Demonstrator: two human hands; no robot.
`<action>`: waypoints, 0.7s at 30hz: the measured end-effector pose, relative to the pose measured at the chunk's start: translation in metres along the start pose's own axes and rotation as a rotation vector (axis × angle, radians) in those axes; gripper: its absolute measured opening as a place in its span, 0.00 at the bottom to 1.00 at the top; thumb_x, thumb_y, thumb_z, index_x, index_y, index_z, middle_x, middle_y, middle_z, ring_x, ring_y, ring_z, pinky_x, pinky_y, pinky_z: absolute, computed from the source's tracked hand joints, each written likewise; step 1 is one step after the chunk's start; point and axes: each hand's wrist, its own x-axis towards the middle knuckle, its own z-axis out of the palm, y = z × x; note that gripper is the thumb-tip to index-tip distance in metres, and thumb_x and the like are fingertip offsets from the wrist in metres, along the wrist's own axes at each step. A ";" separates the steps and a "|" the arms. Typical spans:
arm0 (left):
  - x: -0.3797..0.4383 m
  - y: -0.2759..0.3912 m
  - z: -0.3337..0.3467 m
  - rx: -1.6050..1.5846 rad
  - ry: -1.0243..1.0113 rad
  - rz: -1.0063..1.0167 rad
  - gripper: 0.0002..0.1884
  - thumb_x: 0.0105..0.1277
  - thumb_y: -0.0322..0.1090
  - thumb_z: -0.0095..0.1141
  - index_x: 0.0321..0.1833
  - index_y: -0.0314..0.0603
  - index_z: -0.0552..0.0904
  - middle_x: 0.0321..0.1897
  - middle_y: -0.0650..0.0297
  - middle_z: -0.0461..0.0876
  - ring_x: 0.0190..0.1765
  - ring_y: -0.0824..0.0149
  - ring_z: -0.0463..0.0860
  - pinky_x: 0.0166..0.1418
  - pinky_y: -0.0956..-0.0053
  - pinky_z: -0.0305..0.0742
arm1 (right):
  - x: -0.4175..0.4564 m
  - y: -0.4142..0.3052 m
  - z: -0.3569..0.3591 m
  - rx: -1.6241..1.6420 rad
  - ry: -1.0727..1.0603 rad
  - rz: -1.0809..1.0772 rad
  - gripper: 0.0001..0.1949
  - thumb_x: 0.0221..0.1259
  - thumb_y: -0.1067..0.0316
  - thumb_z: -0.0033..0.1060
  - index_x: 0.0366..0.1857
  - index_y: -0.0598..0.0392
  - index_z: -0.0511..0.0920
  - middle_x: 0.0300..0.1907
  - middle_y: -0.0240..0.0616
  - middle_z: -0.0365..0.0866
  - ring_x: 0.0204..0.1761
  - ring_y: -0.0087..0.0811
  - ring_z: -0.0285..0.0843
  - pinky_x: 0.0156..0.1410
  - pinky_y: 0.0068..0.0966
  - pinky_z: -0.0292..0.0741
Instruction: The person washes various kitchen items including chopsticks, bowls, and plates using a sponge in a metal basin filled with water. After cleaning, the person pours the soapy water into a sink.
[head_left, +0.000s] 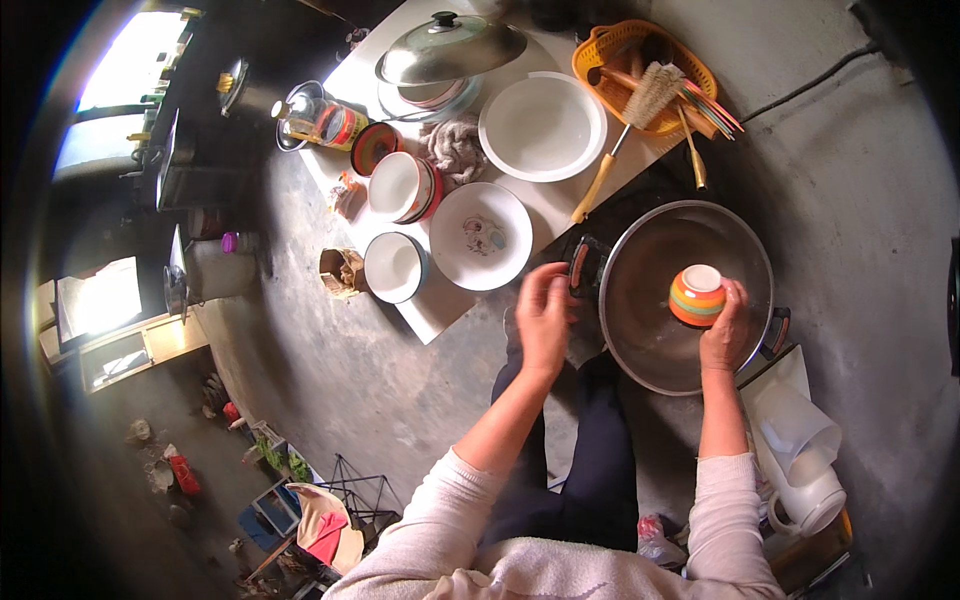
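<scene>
My right hand (724, 326) grips a small bowl (694, 304) with orange, yellow and green bands, tipped upside down so its white foot shows. Beneath it is a wide metal wok (630, 349) with two dark handles. Liquid appears to lie in the wok, though its depth is hard to judge. Beside the wok's left handle (580, 266), my left hand (544, 319) hovers with its fingers bent and nothing visible in them. A white bowl with a printed picture (481, 237) stands on the table just left of that hand.
The white table (435, 311) bears stacked bowls (397, 187), a large white basin (543, 127), a cloth (454, 150), an oil bottle (334, 124) and a glass lid (450, 52). A bottle brush (652, 97) lies across an orange basket (592, 56). White plastic jugs (802, 450) are at right.
</scene>
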 end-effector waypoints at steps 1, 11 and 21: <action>0.009 -0.012 -0.017 0.002 0.135 0.013 0.13 0.70 0.28 0.52 0.56 0.44 0.74 0.43 0.64 0.76 0.34 0.75 0.78 0.30 0.82 0.73 | 0.007 -0.004 -0.004 0.019 0.047 -0.025 0.24 0.54 0.82 0.52 0.57 0.54 0.67 0.56 0.45 0.74 0.59 0.48 0.72 0.65 0.38 0.69; 0.103 -0.094 -0.146 0.016 0.798 -0.252 0.25 0.56 0.32 0.69 0.51 0.28 0.72 0.46 0.52 0.77 0.45 0.61 0.78 0.49 0.66 0.76 | 0.030 -0.126 0.000 0.955 -0.172 0.882 0.13 0.66 0.60 0.52 0.31 0.61 0.74 0.22 0.37 0.76 0.14 0.25 0.72 0.15 0.19 0.65; 0.139 -0.030 -0.134 -0.119 0.975 -0.469 0.25 0.54 0.42 0.73 0.39 0.19 0.82 0.33 0.46 0.86 0.34 0.57 0.84 0.42 0.61 0.78 | 0.066 -0.293 0.103 0.792 -0.642 0.726 0.15 0.68 0.64 0.51 0.46 0.66 0.65 0.29 0.46 0.80 0.15 0.29 0.77 0.14 0.21 0.70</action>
